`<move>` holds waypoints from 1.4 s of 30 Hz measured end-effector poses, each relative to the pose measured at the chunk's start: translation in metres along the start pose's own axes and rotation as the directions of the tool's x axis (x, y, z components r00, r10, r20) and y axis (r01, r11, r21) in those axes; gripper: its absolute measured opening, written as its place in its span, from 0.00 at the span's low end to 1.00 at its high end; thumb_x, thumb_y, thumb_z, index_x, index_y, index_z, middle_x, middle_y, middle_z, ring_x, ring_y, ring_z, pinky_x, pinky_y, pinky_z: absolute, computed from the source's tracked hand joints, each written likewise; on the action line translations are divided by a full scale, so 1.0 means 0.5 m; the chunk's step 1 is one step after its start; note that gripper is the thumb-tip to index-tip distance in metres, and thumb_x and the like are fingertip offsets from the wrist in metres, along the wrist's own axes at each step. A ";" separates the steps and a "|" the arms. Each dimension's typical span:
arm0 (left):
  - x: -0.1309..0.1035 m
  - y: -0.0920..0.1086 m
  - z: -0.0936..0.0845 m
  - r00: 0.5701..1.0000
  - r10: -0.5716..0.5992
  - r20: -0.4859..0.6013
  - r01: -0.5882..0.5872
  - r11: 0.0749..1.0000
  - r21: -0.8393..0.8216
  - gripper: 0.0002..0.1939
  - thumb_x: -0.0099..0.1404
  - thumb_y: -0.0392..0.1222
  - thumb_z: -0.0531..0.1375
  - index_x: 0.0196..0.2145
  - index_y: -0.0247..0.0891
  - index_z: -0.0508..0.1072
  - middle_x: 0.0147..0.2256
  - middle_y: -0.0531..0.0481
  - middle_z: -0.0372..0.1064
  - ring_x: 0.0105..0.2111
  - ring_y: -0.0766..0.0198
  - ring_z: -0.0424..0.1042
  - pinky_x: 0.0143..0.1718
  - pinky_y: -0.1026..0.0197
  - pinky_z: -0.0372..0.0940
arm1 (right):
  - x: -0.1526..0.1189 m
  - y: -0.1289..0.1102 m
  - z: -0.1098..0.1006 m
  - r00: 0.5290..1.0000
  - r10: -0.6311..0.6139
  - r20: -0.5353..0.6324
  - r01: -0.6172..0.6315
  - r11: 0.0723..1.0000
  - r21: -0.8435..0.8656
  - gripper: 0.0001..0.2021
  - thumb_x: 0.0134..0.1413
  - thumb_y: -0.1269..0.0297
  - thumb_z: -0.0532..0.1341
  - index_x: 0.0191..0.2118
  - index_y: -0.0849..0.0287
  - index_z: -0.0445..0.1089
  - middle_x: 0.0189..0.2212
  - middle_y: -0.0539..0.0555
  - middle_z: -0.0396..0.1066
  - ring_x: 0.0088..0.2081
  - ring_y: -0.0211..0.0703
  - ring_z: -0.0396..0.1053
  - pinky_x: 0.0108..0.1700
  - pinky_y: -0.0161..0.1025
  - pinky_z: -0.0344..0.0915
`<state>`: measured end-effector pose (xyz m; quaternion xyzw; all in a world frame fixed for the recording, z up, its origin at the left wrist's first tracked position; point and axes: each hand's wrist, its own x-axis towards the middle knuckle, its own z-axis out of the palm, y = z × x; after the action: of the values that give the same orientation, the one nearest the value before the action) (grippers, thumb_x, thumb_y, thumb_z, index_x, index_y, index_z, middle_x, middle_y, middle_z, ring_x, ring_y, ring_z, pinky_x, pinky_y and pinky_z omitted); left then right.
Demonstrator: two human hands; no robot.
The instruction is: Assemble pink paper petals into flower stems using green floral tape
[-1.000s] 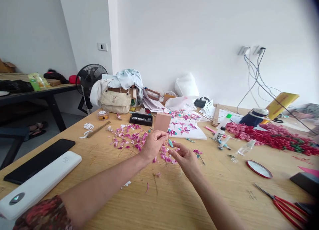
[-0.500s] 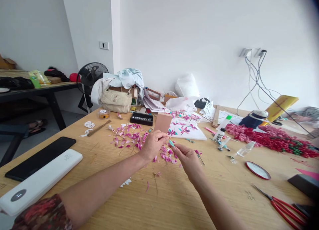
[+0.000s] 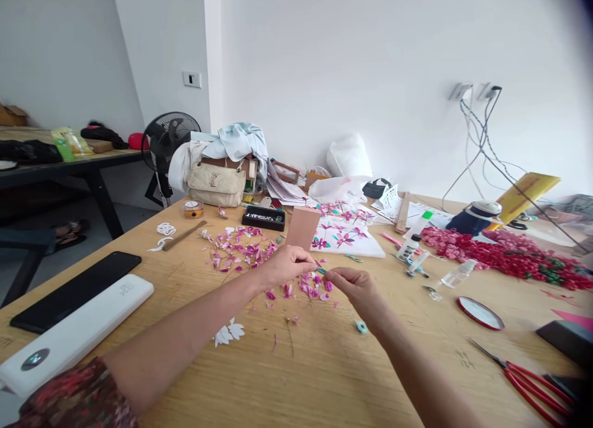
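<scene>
My left hand [image 3: 293, 263] is closed in a pinch above the scattered pink petals [image 3: 243, 249], its fingertips on something thin and partly hidden. Close beside it, my right hand [image 3: 354, 283] pinches a small teal strip [image 3: 321, 271] that reaches toward the left fingertips. Whether the strip is a leaf or tape is too small to tell. Below the right wrist a little teal roll [image 3: 361, 327] lies on the table. White petal-shaped pieces [image 3: 228, 333] rest under the left forearm. Behind the hands a pinkish-brown card block [image 3: 302, 228] stands upright.
Finished-looking pink flowers [image 3: 345, 236] lie on a white sheet at the back. At left are a black phone [image 3: 76, 287] and a white device [image 3: 88, 329]. Red-handled scissors [image 3: 523, 375], a round red-rimmed lid [image 3: 480, 313], bottles [image 3: 408, 247] and red flower bunches [image 3: 500, 254] occupy the right.
My fingertips have come closer together, and the teal strip has turned from upright to nearly level. With the arms shifted, the teal roll and more white petals show; flowers beside the right hand are now hidden.
</scene>
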<state>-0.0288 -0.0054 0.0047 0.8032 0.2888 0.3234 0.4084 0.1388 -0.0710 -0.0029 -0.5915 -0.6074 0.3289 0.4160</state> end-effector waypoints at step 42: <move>-0.012 -0.019 0.073 0.946 -0.085 -0.313 -0.044 0.923 -0.383 0.09 0.59 0.43 0.54 0.27 0.34 0.66 0.20 0.56 0.57 0.20 0.73 0.58 0.21 0.69 0.53 | 0.010 -0.047 0.006 0.975 -0.148 -0.168 0.120 0.979 -0.165 0.12 0.43 0.56 0.58 0.35 0.56 0.68 0.33 0.55 0.70 0.30 0.44 0.67 0.28 0.38 0.59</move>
<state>-0.0066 -0.0222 -0.0215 0.6402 0.2911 0.4968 0.5086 0.1258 -0.0675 0.0173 -0.6068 -0.6296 0.1975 0.4432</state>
